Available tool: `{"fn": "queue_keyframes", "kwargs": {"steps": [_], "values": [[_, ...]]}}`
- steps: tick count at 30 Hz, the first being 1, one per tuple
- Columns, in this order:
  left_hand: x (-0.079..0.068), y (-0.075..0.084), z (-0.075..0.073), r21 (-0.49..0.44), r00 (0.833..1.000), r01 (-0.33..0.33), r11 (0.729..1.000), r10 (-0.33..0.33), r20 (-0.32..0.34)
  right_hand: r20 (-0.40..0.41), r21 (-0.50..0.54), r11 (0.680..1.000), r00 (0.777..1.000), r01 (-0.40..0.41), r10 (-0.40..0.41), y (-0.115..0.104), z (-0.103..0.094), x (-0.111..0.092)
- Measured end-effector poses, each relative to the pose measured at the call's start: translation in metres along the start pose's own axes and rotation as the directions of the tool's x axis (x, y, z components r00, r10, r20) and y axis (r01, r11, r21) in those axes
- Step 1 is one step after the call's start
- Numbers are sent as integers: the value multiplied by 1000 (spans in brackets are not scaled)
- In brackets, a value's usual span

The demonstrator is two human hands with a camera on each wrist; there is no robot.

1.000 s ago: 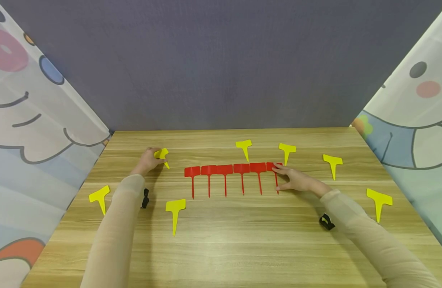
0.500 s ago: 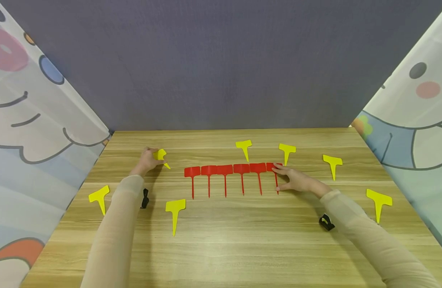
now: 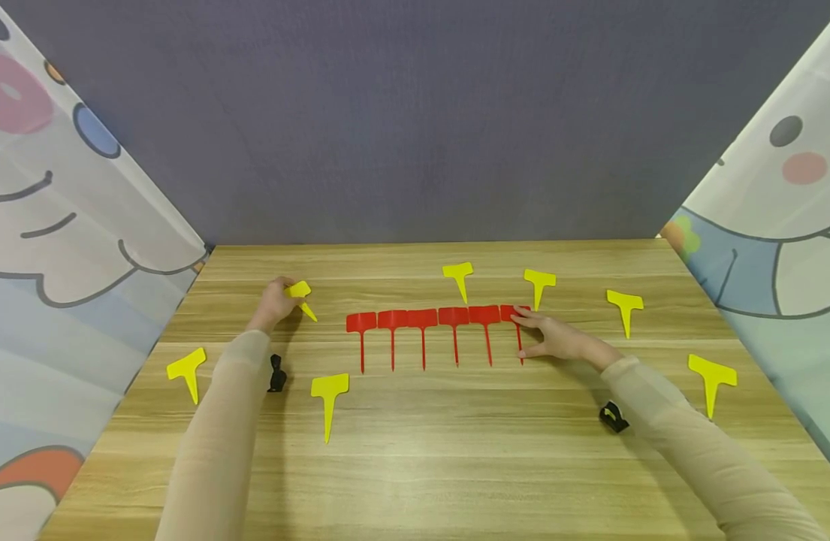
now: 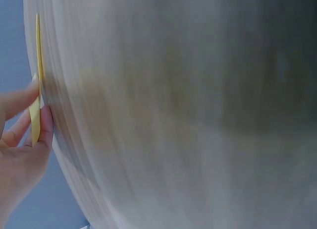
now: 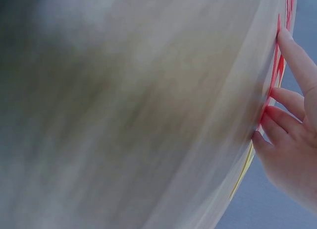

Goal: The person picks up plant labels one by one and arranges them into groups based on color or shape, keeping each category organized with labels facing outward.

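Observation:
My left hand (image 3: 274, 303) pinches a yellow T-shaped plant label (image 3: 297, 289) between thumb and fingers, at the back left of the table. In the left wrist view this label (image 4: 35, 121) appears nearly edge-on, its stem pointing away from the fingers. My right hand (image 3: 558, 337) rests spread fingertips on the rightmost red T-shaped plant label (image 3: 506, 312), partly covering its head and stem. From the right wrist, that red label (image 5: 275, 65) shows as a thin line under the fingertips. Several more red labels (image 3: 422, 319) continue leftward in a row, heads side by side, stems toward me.
Other yellow labels lie scattered: two behind the row (image 3: 458, 270) (image 3: 539, 279), two at right (image 3: 625, 302) (image 3: 712, 370), one front left (image 3: 330, 387), one far left (image 3: 186, 366). Black objects show beside the left sleeve (image 3: 276, 376) and right sleeve (image 3: 614, 417). A grey panel (image 3: 428, 128) backs the table.
My left hand has turned the yellow label slightly, its head shifting left and its stem slanting more. The left forearm has shifted a little. My right hand and the red row stay put.

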State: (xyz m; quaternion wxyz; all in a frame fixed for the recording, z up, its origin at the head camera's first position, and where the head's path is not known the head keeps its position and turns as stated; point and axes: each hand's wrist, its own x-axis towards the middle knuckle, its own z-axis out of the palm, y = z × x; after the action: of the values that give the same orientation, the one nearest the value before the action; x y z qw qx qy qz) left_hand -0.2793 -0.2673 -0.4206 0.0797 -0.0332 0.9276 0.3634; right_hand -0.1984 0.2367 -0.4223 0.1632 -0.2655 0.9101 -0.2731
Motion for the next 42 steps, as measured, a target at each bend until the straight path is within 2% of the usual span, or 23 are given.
{"fn": "queue_keyframes", "kwargs": {"steps": [9,15,19,25,28,31,42], "values": [[-1,-3,0,-170,998,31,985,-41,-55,1,-19,1000,1000,0,0,-3,-1,0],[-7,3,-4,-294,996,76,953,-86,-22,-3,-32,999,1000,10,-10,-2,-1,0],[-9,6,-6,-363,996,81,928,-88,-1,-2,-33,999,1000,11,-11,-1,-1,1],[-9,9,-7,-374,998,61,926,-57,20,1,-25,1000,1000,7,-7,-1,-1,1],[-10,12,-7,-398,998,58,916,-48,35,1,-20,1000,1000,0,0,-1,-2,1],[-12,16,-6,-414,997,73,907,-53,61,2,-23,1000,1000,0,0,-2,-2,1],[-21,28,-2,-411,992,91,907,-49,112,7,-16,1000,1000,3,-3,-1,-1,0]]}}
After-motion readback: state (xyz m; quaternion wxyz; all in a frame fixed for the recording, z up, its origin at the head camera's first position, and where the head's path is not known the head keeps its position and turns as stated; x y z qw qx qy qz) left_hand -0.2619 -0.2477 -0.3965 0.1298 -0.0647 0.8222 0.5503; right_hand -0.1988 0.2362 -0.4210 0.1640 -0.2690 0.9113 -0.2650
